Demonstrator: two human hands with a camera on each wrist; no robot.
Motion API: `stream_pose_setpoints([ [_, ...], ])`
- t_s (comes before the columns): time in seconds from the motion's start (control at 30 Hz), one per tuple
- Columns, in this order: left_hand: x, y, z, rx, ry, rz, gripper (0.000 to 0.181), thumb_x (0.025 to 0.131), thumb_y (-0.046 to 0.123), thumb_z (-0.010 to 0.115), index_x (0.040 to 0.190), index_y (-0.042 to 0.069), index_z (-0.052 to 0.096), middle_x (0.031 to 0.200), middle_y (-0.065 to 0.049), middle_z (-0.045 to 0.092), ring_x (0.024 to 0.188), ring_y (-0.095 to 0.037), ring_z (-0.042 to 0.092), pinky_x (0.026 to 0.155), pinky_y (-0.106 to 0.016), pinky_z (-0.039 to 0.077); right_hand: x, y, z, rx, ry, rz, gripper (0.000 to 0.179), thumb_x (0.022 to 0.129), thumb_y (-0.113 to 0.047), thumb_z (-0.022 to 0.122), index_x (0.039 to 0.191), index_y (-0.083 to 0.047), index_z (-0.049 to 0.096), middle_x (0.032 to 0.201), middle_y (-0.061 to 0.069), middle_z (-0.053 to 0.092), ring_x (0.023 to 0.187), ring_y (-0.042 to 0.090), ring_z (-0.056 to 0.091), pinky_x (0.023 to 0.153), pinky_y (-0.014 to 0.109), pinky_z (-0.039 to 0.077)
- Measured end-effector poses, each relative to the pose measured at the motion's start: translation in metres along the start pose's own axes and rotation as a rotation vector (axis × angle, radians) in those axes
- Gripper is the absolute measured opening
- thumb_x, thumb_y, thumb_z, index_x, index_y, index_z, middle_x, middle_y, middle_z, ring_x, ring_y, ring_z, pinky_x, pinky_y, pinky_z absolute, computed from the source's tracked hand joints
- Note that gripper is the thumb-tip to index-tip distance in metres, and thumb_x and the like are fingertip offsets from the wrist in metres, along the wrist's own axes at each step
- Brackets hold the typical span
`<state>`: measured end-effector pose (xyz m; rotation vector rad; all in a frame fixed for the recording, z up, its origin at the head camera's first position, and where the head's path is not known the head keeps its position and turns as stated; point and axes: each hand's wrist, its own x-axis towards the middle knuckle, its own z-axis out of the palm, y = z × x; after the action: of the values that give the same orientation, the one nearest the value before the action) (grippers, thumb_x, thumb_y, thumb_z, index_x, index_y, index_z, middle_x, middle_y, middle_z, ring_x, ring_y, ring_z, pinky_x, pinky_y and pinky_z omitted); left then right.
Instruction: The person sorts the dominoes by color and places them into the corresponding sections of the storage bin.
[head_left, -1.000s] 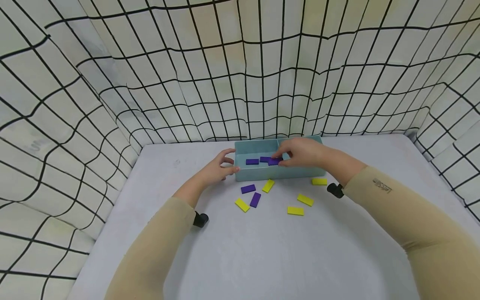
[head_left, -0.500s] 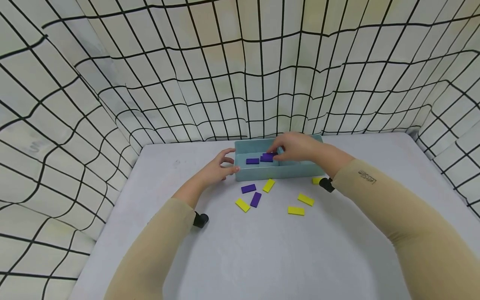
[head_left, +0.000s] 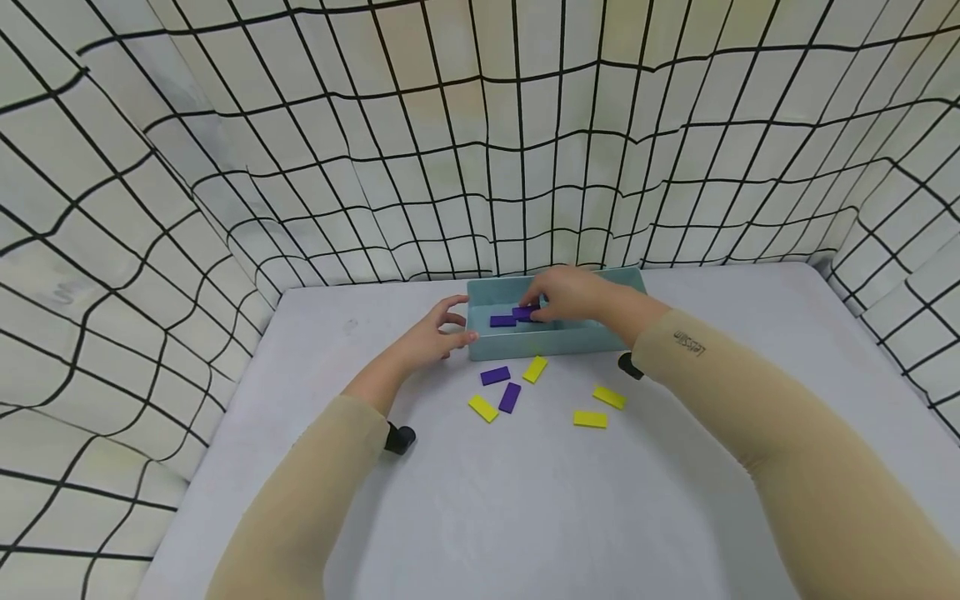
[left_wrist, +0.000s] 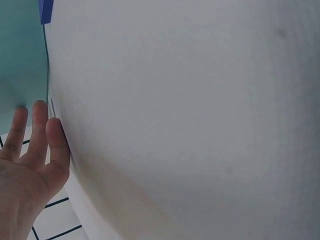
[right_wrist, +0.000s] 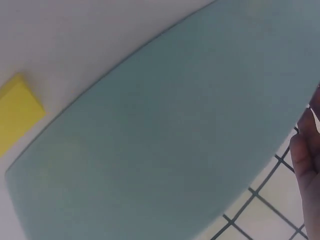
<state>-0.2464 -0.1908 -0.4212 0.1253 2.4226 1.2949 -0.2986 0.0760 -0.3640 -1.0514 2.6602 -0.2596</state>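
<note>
A pale blue-green box (head_left: 555, 343) stands toward the back of the white table, with several purple blocks inside its left part. My left hand (head_left: 431, 340) is at the box's left end, thumb near the front corner; in the left wrist view its fingers (left_wrist: 40, 125) look nearly straight against the box. My right hand (head_left: 577, 293) reaches into the box from the right and pinches a purple block (head_left: 522, 312) between thumb and fingers. Just left of that lies another purple block (head_left: 503, 321). The right wrist view shows mostly the box's wall (right_wrist: 165, 125), hiding the pinched block.
In front of the box lie two purple blocks (head_left: 509, 397) and several yellow blocks (head_left: 590, 419). One yellow block (right_wrist: 17, 112) shows close to the box in the right wrist view. Black netting (head_left: 420, 150) over pale walls encloses the table's back and sides.
My right hand has moved left inside the box with the purple block, toward the other purple blocks. Its arm now covers the rightmost yellow block in the head view. My left hand has stayed put.
</note>
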Motion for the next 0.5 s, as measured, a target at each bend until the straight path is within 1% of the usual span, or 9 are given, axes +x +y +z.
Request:
stream_pose_setpoints([
  [0.27,-0.001,0.001,0.0,-0.003,-0.001,-0.01,0.074,0.095,0.036,0.067,0.153,0.04,0.021,0.145,-0.007,0.044,0.121,-0.029,0.057,0.098,-0.049,0.047,0.013,-0.001,0.009,-0.073,-0.058,0.003,0.028,0.094,-0.023,0.068,0.121,-0.016,0.072,0.112,-0.001,0.068,0.106,0.018,0.06,0.097,0.038,0.048],
  [0.5,-0.001,0.0,-0.001,-0.006,0.0,-0.012,0.075,0.095,0.035,0.067,0.154,0.04,0.021,0.145,-0.007,0.043,0.122,-0.03,0.057,0.099,-0.05,0.047,0.019,0.001,0.017,-0.206,-0.052,-0.024,0.026,0.094,-0.025,0.069,0.118,-0.015,0.073,0.111,-0.001,0.071,0.105,0.018,0.063,0.098,0.04,0.044],
])
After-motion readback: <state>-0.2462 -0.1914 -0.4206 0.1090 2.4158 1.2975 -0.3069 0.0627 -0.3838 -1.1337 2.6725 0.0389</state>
